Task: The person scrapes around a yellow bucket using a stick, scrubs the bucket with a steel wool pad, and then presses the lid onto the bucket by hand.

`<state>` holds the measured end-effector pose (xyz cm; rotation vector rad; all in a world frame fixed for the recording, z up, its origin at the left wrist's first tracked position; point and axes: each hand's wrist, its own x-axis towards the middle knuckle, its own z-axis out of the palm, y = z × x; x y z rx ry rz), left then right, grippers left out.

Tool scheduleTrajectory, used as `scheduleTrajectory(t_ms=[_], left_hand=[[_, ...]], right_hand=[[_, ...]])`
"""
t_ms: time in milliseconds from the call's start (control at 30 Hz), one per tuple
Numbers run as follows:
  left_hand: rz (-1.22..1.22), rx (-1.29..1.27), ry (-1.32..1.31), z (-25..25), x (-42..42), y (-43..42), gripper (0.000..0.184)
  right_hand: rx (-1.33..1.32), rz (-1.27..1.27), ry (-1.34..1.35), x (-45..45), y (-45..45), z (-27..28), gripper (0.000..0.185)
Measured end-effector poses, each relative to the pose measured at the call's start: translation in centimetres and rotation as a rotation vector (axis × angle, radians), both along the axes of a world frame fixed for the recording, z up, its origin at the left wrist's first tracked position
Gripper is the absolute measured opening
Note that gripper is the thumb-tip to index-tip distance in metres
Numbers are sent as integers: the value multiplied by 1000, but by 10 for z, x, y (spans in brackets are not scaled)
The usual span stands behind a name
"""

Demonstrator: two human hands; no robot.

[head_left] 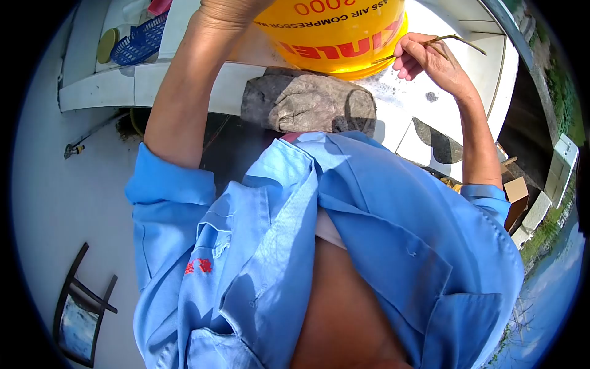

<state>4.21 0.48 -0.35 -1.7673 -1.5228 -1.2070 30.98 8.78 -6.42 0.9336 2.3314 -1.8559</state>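
Observation:
A yellow bucket (344, 37) with red lettering stands on the white tiled ledge (166, 86), cut off by the top edge of the view. My right hand (427, 58) is beside its right side, the fingers closed on a thin brown twig (458, 38) that sticks out on both sides of the hand. At the top edge, my left hand (233, 7) reaches to the bucket's left side; its fingers are out of view. A crumpled grey-brown cloth (307, 101) lies over the ledge's front edge, just below the bucket.
A blue plastic basket (140, 42) and a round yellowish lid (107, 45) are at the upper left. A tap (74, 149) is on the left. A dark-framed chair (80, 320) shows at the lower left. Cardboard (516, 195) and greenery (562, 92) are at the right.

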Motion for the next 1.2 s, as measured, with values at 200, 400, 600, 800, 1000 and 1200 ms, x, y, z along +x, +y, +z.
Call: scheduleTrajectory(t_ms=[200, 400, 600, 800, 1000, 1200], left_hand=[[-17, -12, 2, 5, 2, -1, 20], [-15, 39, 28, 4, 1, 2, 20], [5, 10, 12, -1, -5, 4, 21], [-7, 25, 33, -1, -8, 5, 22], [0, 31, 65, 4, -5, 4, 21], [-15, 79, 73, 0, -10, 5, 21]], right_hand=[[-5, 45, -35, -22, -24, -6, 44], [105, -36, -113, -15, -3, 6, 44], [13, 46, -39, -24, -19, 2, 44], [116, -14, 56, -20, -12, 31, 42], [138, -75, 106, -19, -19, 17, 44], [157, -81, 126, -9, -6, 19, 42]])
